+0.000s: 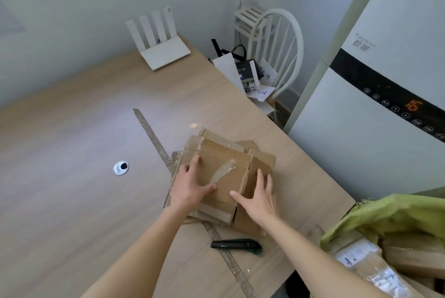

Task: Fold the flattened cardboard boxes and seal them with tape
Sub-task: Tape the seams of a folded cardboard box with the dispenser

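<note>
From the head camera, a stack of flattened cardboard boxes [224, 172] lies on the wooden table [72, 153], near its right edge. The left hand [192, 182] rests flat on the top sheet, fingers straight and spread; the right hand [257, 196] lies just beside it, fingers likewise straight, pressing the creased right flap. Neither grips anything.

The risks, as I judge them: the top sheet carries old peeling tape [221, 175] and worn folds, so a flap could tear or bend off its crease when raised. The loose sheets beneath may slide with it. A utility knife [237, 244] lies close to the forearms, and an elbow could knock it. I see no tape roll.
</note>
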Demonstrator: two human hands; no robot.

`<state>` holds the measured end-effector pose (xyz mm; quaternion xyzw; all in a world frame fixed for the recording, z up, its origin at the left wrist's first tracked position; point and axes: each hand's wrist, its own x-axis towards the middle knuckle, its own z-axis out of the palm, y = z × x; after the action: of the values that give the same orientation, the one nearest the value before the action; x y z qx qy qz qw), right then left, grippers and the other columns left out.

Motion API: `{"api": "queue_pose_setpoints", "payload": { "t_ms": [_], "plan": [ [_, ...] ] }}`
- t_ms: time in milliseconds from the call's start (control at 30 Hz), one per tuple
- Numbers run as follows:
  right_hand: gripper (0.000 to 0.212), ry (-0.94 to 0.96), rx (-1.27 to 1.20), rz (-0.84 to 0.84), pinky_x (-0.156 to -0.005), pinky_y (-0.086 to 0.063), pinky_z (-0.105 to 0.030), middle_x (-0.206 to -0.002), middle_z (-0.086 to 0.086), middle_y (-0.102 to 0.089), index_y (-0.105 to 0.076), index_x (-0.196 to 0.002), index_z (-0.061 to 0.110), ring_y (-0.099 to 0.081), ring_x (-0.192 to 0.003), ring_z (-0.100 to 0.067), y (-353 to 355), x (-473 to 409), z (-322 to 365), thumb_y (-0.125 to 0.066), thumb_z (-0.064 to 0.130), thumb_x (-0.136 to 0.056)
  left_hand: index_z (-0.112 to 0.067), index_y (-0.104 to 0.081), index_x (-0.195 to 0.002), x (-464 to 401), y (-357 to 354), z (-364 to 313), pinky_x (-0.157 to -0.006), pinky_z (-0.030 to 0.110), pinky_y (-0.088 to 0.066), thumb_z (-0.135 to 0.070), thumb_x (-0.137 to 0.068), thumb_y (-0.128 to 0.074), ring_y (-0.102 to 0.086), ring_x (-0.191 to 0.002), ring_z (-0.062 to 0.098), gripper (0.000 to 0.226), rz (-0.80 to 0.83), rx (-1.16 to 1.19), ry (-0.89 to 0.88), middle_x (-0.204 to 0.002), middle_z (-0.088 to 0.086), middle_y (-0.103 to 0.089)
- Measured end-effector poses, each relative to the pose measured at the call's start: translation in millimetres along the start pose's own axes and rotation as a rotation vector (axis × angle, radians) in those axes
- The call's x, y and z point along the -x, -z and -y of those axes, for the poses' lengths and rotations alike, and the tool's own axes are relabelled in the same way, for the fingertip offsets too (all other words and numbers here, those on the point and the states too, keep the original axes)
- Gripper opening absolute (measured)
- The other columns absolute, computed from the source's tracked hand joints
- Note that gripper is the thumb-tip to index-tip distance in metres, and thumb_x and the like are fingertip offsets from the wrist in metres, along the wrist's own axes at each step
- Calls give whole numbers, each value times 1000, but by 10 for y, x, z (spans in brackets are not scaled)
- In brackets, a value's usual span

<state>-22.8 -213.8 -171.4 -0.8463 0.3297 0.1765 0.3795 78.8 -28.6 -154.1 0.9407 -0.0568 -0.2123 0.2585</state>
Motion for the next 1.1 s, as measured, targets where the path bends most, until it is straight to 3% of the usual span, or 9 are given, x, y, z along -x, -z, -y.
{"api": "queue_pose_setpoints", "payload": {
  "t_ms": [167, 267, 367, 467, 567, 667, 800, 1000, 1100],
  "plan": [
    [122, 111, -56, -27, -112, -38, -53, -167, 6, 5, 14, -153, 47, -24, -150, -33, 62, 114, 159, -65, 84, -68, -40, -9, -155, 160, 179, -10, -96, 39, -48, -47, -70, -85, -48, -126, 25, 115, -72, 119, 39, -140, 4, -39],
    [124, 187, -85, -32, -111, -40, -54, -167, 6, 0, 15, -150, 53, -29, -149, -33, 154, 256, 343, -69, 83, -64, -40, -11, -155, 345, 402, 18, -84, 32, -45, -45, -68, -87, -53, -117, 21, 116, -136, 189, 43, -131, -2, -42],
    [123, 286, -144, -35, -114, -34, -54, -168, 4, 2, 11, -151, 55, -20, -152, -31, 219, 478, 573, -75, 75, -66, -44, -12, -154, 595, 678, 55, -78, 31, -43, -46, -66, -87, -56, -112, 20, 116, -226, 216, 37, -124, -6, -44],
    [121, 381, -198, -15, -120, -25, -54, -168, 4, 3, 7, -151, 56, -8, -155, -25, 220, 779, 798, -81, 67, -68, -39, -15, -155, 922, 953, 194, -87, 32, -46, -45, -64, -88, -52, -124, 17, 116, -302, 285, 32, -135, -9, -46],
    [122, 486, -187, -20, -121, -25, -49, -168, 7, -8, 4, -151, 58, -12, -154, -20, 139, 1176, 996, -83, 66, -66, -37, -21, -155, 1358, 1208, 454, -100, 36, -47, -47, -62, -88, -50, -130, 13, 115, -379, 381, 22, -143, -14, -49],
    [124, 588, -188, 10, -119, -32, -43, -162, 10, -24, -4, -153, 56, -28, -148, -14, -34, 1638, 1151, -87, 64, -61, -38, -32, -149, 1921, 1433, 772, -98, 35, -49, -43, -62, -89, -56, -117, 14, 104, -449, 500, 53, -128, -13, -58],
    [122, 735, -183, 122, -106, -41, -33, -155, 13, -32, -11, -150, 61, -43, -132, -8, -313, 2259, 1308, -92, 57, -58, -56, -45, -123, 2678, 1636, 1258, -87, 32, -56, -32, -69, -89, -61, -102, 6, 73, -482, 711, 28, -113, -18, -60],
    [118, 894, -116, 230, -107, -31, -28, -145, 22, -27, -12, -151, 56, -35, -129, -2, -762, 2794, 1401, -94, 44, -66, -57, -47, -125, 3282, 1486, 1893, -85, 41, -60, -25, -76, -86, -70, -99, 10, 70, -512, 1014, 71, -111, -9, -71],
    [117, 914, -86, 263, -107, -32, -25, -142, 30, -29, -13, -145, 64, -38, -127, 4, -966, 2810, 1265, -95, 43, -65, -53, -47, -131, 3430, 1233, 2086, -83, 27, -58, -24, -78, -84, -67, -95, -3, 71, -547, 982, 92, -114, -11, -69]
  ]
}}
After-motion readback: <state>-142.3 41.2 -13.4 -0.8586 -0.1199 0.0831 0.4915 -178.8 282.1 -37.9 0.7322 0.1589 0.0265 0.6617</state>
